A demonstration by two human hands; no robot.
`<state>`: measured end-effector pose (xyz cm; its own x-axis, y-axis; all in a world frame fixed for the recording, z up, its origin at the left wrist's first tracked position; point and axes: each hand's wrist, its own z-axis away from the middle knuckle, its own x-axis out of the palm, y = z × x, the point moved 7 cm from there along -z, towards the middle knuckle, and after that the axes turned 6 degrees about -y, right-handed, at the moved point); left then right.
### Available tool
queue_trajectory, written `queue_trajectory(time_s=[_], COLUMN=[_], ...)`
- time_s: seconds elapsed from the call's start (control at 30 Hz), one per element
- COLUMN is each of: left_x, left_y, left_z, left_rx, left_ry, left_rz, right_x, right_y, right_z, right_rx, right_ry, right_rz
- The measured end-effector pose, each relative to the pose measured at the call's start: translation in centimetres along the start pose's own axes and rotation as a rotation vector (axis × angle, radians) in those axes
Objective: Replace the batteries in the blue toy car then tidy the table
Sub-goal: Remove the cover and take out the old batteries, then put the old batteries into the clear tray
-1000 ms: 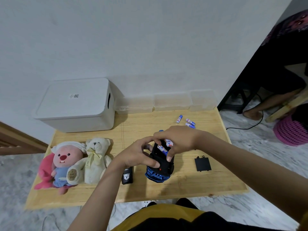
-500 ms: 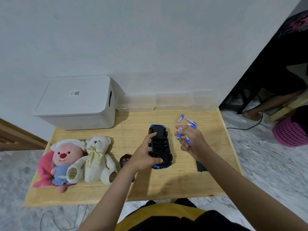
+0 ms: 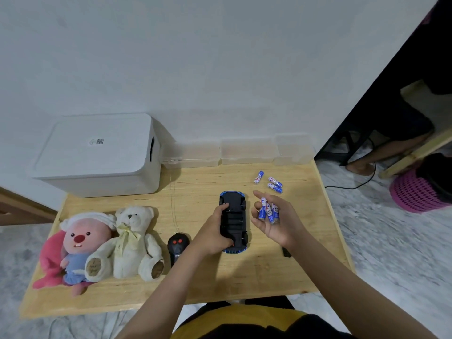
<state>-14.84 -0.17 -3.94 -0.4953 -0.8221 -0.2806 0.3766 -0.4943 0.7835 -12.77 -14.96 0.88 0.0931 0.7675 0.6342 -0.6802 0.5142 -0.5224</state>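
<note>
The blue toy car (image 3: 234, 221) lies upside down on the wooden table (image 3: 195, 277), its black underside and open battery bay facing up. My left hand (image 3: 213, 232) grips the car along its left side. My right hand (image 3: 276, 222), just right of the car, is palm up with three blue-and-white batteries (image 3: 268, 212) lying in its loosely curled fingers. Three more batteries (image 3: 270, 182) lie loose on the table behind it. The black battery cover (image 3: 285, 252) is mostly hidden under my right wrist.
A black remote control (image 3: 176, 248) lies left of the car. Two plush toys, a cream bear (image 3: 134, 243) and a pink one (image 3: 80, 245), sit at the left. A white lidded box (image 3: 97, 155) and clear plastic boxes (image 3: 244, 152) stand along the wall.
My right hand pulled the batteries out of the car and moved right, turning palm up. The car now lies flat on the table under my left hand.
</note>
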Motion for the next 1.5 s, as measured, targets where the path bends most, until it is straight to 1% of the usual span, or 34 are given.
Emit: queue_trajectory(time_s=[0.1,0.2,0.27,0.33,0.5,0.57,0.67,0.87,1.0,1.1,1.3,1.4,1.5], left_x=[-0.2,-0.8,-1.3,-1.5,-0.2,0.5,1.4,1.6,1.6,1.4,1.0,1.2,1.4], left_y=[-0.1,1.2,3.3,5.8,11.9,13.9,16.1,19.0,19.1,18.6,18.2,18.2,18.4], left_z=[-0.3,-0.6,-0.9,-1.6,-6.3,-8.8,-12.6,-18.8,-21.5,-22.6,-23.0,-22.9,-23.0], left_rx=[-0.053,-0.092,-0.039,0.028,0.136,0.168,0.201,0.220,0.229,0.255,0.376,0.429,0.444], left_ry=[0.037,0.163,0.295,0.384,0.411,0.412,0.398,0.409,0.380,0.395,0.493,0.519,0.527], left_rz=[-0.087,-0.165,-0.181,-0.160,-0.153,-0.159,-0.207,-0.446,-0.595,-0.638,-0.641,-0.655,-0.686], right_x=[-1.2,-2.7,-3.2,-3.6,-5.8,-7.1,-8.7,-12.0,-13.4,-14.3,-14.8,-14.7,-14.8], right_y=[-0.9,-3.0,-5.0,-7.5,-14.7,-17.2,-20.3,-23.5,-23.8,-23.5,-23.3,-23.0,-22.9], right_z=[-0.9,-1.8,-2.1,-1.9,-2.1,-2.6,-3.9,-8.1,-10.3,-11.3,-11.6,-11.6,-11.6], right_rx=[0.008,-0.051,-0.130,-0.215,-0.462,-0.514,-0.562,-0.550,-0.512,-0.545,-0.733,-0.826,-0.876], right_ry=[0.075,0.155,0.176,0.208,0.333,0.371,0.371,0.269,0.215,0.193,0.171,0.167,0.165], right_rz=[0.076,0.317,0.466,0.624,1.100,1.246,1.418,1.581,1.741,1.806,1.693,1.653,1.617])
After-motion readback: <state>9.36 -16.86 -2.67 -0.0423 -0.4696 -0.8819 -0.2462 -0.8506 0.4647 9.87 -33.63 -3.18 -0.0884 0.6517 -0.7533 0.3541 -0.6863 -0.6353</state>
